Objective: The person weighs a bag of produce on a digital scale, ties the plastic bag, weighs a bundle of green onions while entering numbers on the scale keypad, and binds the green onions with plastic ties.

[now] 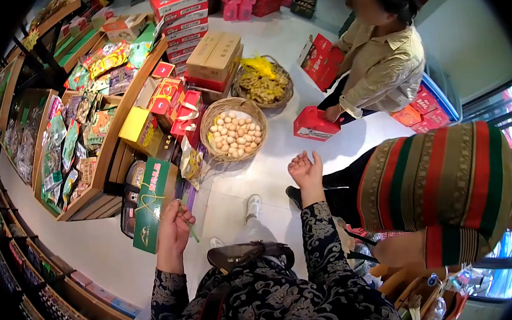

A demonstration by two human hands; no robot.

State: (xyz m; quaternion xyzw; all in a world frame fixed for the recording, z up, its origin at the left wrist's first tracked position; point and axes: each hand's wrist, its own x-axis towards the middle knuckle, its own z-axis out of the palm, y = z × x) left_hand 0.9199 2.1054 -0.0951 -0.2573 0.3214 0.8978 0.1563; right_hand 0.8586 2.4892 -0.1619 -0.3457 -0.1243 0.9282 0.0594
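My left hand (173, 231) is closed on a thin green strip (193, 230), whose end pokes out below the fingers. Just beyond it stands a green box (155, 207) tied with yellow cord. Out in front of me, over the pale floor, my right hand (307, 171) is turned palm up with its fingers loosely spread and nothing in it. A wicker basket of eggs (234, 131) lies ahead, between my two hands and apart from both.
Behind the eggs is a basket of yellowish-brown goods (262, 82), beside stacked cartons (213, 55). A wooden display of packaged snacks (92, 106) lines the left. One person (384, 68) holds red boxes; another in a striped top (435, 182) stands close at right.
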